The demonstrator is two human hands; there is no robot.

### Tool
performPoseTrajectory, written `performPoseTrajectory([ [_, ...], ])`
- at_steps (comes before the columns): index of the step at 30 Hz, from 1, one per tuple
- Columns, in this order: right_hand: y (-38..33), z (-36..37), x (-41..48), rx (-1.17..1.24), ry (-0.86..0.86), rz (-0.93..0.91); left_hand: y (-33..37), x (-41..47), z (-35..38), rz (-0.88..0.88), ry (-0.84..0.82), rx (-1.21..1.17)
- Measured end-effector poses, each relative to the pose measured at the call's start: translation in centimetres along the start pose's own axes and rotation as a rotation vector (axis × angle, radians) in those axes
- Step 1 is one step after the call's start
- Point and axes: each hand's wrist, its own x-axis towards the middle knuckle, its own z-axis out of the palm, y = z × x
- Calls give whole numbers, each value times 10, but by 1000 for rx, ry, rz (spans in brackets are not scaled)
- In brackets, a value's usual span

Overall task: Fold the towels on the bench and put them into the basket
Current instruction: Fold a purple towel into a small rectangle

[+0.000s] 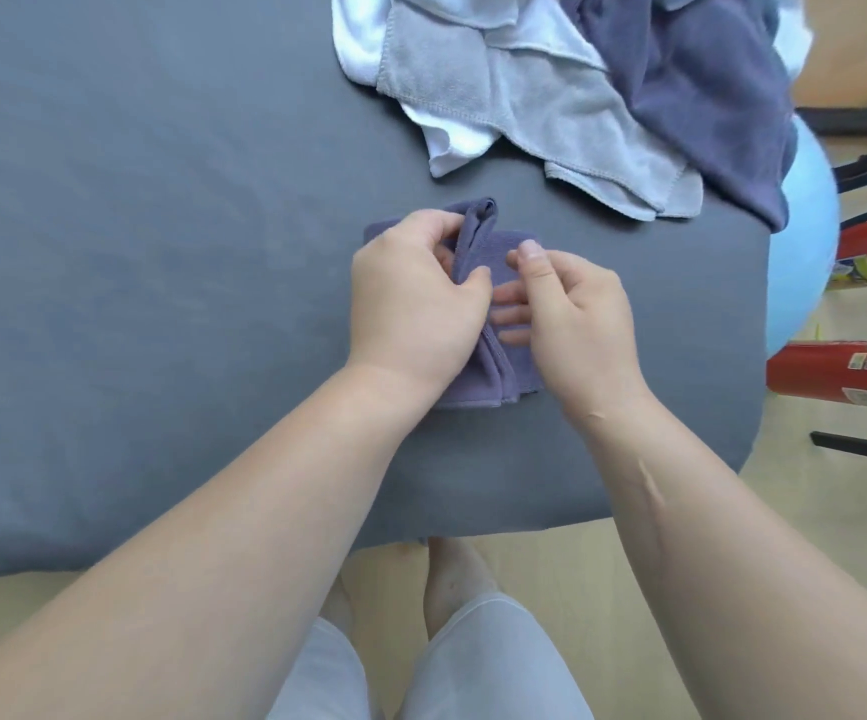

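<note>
While the fold's only half done, purple towel (pixel 473 387): sitting on the grey counter (pixel 161 252) near its front edge, right under both hands. It's a few layers thick, with a ridge of cloth standing up in the middle.
Left hand (pixel 415 298): thumb and fingertips pinching that raised ridge, so it's got a proper grip on the cloth.
Right hand (pixel 582 319): fingers (pixel 511 317) lying fairly flat on the towel just beside the ridge, thumb sticking up free. Pressing more than grabbing, as far as I can see.
How it'll handle: looks like thin microfibre, so I'd guess super light, floppy, zero stiffness, nothing to break. Probably a bit grippy on the padded cover, so it should sit where you leave it but won't slide nicely.
Where to grab: corners or the hemmed edge for the fold itself. For the lift, I'd clamp the whole stack from both sides, or the layers will flop open.
Pile: white towel (pixel 452 137), light grey towel (pixel 550 111) and dark blue towel (pixel 706 96) heaped at the far right end, overlapping, well apart from the purple one. Same soft stuff but bigger, so expect more drape.
Basket: not in shot, can't say where it is.
</note>
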Motion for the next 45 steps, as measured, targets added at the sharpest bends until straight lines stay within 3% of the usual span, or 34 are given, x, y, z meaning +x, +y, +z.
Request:
performPoseTrajectory([
  [4,8,-12,6,-121,-78,-29,2,3,34,0,-72,47],
  [8,19,-11,11,-98,-88,118,-9,-5,33,133,-133,151],
  [12,21,-5,13,-204,-54,95,-32,-12,16,445,138,352],
  [14,22,-4,15,-208,-33,76,-45,-12,12,507,174,486],
  [20,28,-14,23,-227,33,22,-59,-10,21,371,-205,930],
  [28,44,-14,22,-321,97,-4,-78,-3,37,356,-282,1079],
  [30,45,-10,19,-498,199,-139,-79,-1,40,334,-301,1079],
  [32,45,-4,15,-713,271,-423,-78,0,44,307,-310,1066],
  [35,47,6,15,-987,46,-674,-75,-2,47,282,-276,1002],
  [38,57,5,29,-1167,-224,-589,-76,-4,49,247,-258,1014],
  [45,65,6,42,-1200,-277,-553,-74,4,46,242,-326,1021],
])
